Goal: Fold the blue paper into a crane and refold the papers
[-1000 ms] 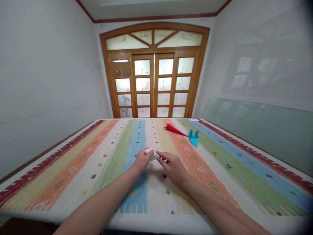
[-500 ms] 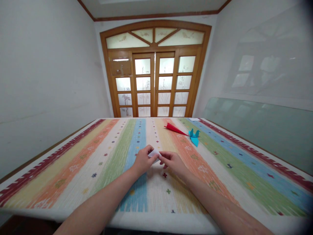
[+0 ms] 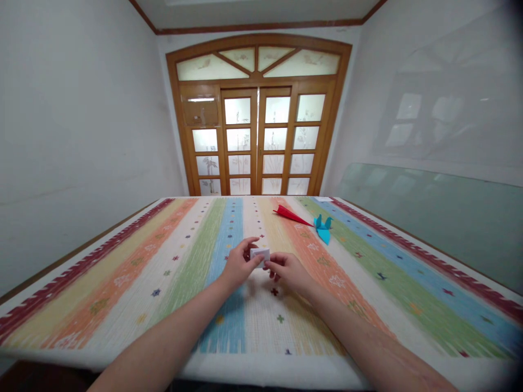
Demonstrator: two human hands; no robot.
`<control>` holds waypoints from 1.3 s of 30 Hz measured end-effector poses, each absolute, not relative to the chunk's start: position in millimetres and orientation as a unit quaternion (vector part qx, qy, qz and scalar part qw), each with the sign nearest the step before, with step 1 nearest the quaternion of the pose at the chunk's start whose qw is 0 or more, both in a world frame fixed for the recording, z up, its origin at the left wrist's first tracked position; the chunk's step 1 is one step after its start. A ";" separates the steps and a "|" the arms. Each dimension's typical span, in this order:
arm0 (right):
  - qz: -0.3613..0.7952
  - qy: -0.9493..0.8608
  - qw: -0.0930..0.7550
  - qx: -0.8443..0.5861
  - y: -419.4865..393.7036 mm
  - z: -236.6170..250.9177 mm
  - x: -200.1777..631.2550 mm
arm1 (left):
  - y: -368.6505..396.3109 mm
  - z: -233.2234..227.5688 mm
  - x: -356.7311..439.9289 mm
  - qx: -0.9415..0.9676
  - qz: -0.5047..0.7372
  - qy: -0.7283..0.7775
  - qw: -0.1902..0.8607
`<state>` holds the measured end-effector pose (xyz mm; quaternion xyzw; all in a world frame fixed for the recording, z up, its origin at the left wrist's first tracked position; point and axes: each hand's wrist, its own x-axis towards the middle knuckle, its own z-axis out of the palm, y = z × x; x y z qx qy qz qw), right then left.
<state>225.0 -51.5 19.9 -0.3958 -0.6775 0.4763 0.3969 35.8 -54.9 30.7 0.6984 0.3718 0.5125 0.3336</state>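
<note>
A small folded white paper (image 3: 260, 253) is held up between my two hands, above the middle of the table. My left hand (image 3: 241, 261) grips its left side, thumb on the near face and the index finger raised behind it. At its lower right corner, my right hand (image 3: 286, 268) pinches the paper between thumb and fingers. The other fingers of the right hand curl beneath and are partly hidden.
A striped cloth (image 3: 180, 305) covers the table. Beyond my right hand lie a red paper plane (image 3: 292, 215) and a blue folded paper crane (image 3: 322, 230), close together. A glass panel (image 3: 433, 212) leans along the right wall; wooden doors (image 3: 258, 141) stand behind the table.
The white paper has turned from a slanted position to a more level one, its face now towards me. My left index finger has lifted and straightened.
</note>
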 end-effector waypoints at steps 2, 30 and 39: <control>0.480 -0.666 0.412 -0.395 -50.1 19.6 226.0 | -50.9 28.8 35.5 0.685 0.507 0.375 0.363; 0.439 -0.725 0.340 -0.407 -51.9 16.0 229.0 | -46.6 22.7 35.3 0.762 0.431 0.412 0.254; 0.475 -0.661 0.420 -0.401 -44.7 16.5 234.2 | -41.8 16.1 36.3 0.725 0.441 0.415 0.329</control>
